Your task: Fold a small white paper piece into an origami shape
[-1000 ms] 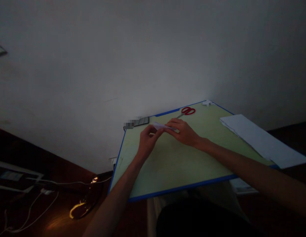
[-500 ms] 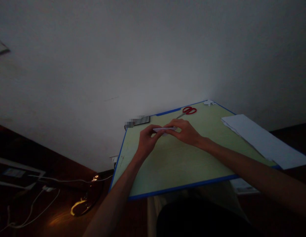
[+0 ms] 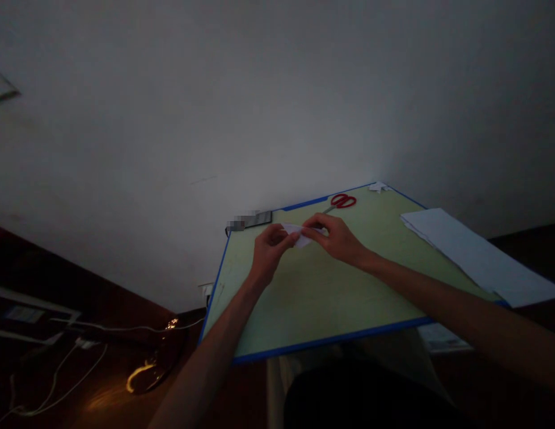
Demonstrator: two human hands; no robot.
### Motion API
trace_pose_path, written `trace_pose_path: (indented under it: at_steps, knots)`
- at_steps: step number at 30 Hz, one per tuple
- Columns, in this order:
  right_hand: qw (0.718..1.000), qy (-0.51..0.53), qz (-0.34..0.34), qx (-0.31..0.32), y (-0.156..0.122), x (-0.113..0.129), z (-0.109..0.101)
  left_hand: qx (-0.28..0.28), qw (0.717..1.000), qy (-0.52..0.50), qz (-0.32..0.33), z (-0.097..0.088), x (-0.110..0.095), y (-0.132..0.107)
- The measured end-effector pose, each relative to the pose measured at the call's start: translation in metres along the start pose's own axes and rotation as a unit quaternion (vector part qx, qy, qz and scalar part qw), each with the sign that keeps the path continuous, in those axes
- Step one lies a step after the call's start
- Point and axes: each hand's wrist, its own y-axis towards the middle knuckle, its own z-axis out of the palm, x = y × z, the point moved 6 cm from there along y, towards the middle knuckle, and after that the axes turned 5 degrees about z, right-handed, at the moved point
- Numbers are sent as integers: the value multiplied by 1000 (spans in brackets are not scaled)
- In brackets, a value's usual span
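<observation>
Small piece of white paper (image 3: 305,241), held between the two hands over the middle of the far half of the tabletop (image 3: 313,304); its outline is partly covered by fingers, and whether it touches the surface beneath cannot be told from here. The left hand (image 3: 266,253) grasps the paper's left part, thumb on the near side and fingers curled behind. The right hand (image 3: 338,240) pinches the opposite part between thumb and fingertips, close to the left thumb. Just beyond the right hand lies a pair of red-handled scissors (image 3: 335,206), blades pointing toward that hand. At the far left corner rests a dark flat object (image 3: 262,219), one end blurred; at the far right corner, white paper scraps (image 3: 379,187). Along the right side, white sheets (image 3: 474,253) overhang the blue-edged border. A pale wall (image 3: 281,107) rises behind; white cables (image 3: 125,326) trail at lower left.
</observation>
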Motion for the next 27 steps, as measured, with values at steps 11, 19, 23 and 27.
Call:
trace_pose_path:
  at_steps: [11, 19, 23, 27]
  knots:
    - [1000, -6, 6, -19, -1, 1, 2, 24, 1000, 10, 7, 4, 1, -2]
    - [990, 109, 74, 45, 0, -18, 14, 10, 1000, 10, -1, 1, 5, -1]
    - [981, 160, 104, 21, 1, -27, 12, 31, 999, 0, -34, 6, 10, -3]
    - [990, 112, 85, 4, 0, -24, 9, 39, 999, 13, -34, 6, 11, -4]
